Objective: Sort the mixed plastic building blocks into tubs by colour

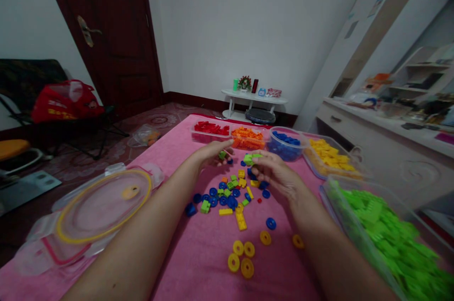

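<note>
Pink cloth (198,258) lies beneath both hands. Right of the right hand (271,168), a clear plastic tub (354,239) could get jostled if that forearm swings. The left hand (215,153) curls around a green piece (222,154); the right pinches a lime-green toy brick (252,158), which a loose fingertip hold could drop onto blue toy wheels (222,201) below.

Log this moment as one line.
left hand: small green piece | right hand: green brick | between forearms: loose pieces, pink cloth
</note>
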A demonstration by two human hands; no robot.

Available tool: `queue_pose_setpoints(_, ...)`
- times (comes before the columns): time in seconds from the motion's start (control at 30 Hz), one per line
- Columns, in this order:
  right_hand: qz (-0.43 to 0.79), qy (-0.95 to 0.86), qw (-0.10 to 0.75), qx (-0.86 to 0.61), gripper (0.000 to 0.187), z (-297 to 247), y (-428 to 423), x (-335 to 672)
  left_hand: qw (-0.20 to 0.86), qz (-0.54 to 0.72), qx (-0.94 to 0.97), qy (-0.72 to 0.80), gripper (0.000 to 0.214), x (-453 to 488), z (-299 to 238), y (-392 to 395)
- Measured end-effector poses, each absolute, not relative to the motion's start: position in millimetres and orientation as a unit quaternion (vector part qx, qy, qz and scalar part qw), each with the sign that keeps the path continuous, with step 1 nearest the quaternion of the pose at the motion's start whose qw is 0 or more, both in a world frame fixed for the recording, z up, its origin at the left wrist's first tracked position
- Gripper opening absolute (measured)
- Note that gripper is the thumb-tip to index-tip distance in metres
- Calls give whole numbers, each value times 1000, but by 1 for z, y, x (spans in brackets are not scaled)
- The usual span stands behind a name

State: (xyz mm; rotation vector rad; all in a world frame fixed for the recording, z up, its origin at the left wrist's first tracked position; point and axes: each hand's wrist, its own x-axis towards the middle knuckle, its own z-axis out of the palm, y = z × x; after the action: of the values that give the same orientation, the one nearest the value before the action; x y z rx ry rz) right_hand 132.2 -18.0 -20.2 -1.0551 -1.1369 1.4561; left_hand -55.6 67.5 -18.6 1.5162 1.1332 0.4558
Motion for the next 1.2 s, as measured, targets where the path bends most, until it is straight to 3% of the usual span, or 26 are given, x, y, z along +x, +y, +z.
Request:
queue_pose_setpoints(0.1,673,-335,574,-326,25,-14,-19,132,472,81,764,433,50,-55,-21,63)
queue_pose_setpoints(0.23,711,-279,583,-275,25,-11,-19,129,345,-63,855,382,51,-47,-23,55)
queue_pose_setpoints(0.4,700,-273,589,-299,21,-17,-16,127,205,-33,893,400,42,-34,-34,53)
queue_pose_setpoints(0.63,666,-282,598,-345,21,-19,-16,123,204,10,902,379,39,-31,-39,52)
queue_pose_setpoints(0.8,661,-266,599,-365,19,-21,-15,123,142,24,914,379,41,-24,-40,42)
queue_pose_setpoints(0.87,658,-263,599,-374,19,-21,-14,123,165,41,905,391,39,-24,-40,41)
queue_pose_setpoints(1.03,647,-244,613,-383,23,-23,-12,123,350,127,841,393,20,-41,-28,56)
queue_pose_setpoints(1.2,701,-225,547,-399,48,-29,-14,113,444,313,750,377,34,-50,-2,58)
